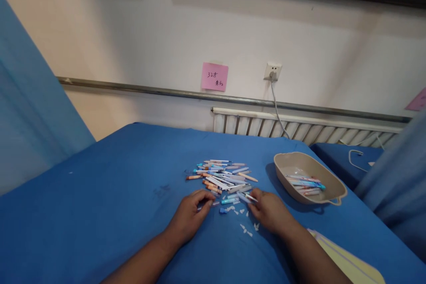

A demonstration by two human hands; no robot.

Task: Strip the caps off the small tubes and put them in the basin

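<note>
A loose pile of pens and pen parts (222, 176) lies on the blue cloth (116, 195). My left hand (191, 215) rests at the pile's near left edge, fingers curled, pinching a small pale pen piece. My right hand (270, 210) sits at the pile's near right edge, fingers closed on a thin white pen. Small white caps (248, 229) and a blue cap (222, 210) are scattered between the two hands.
A beige oval tray (334, 195) holding several pens stands to the right of the pile. A yellow sheet (349, 262) lies at the lower right. A radiator (299, 126), a wall socket with a cable (273, 72) and a pink note (214, 76) are behind.
</note>
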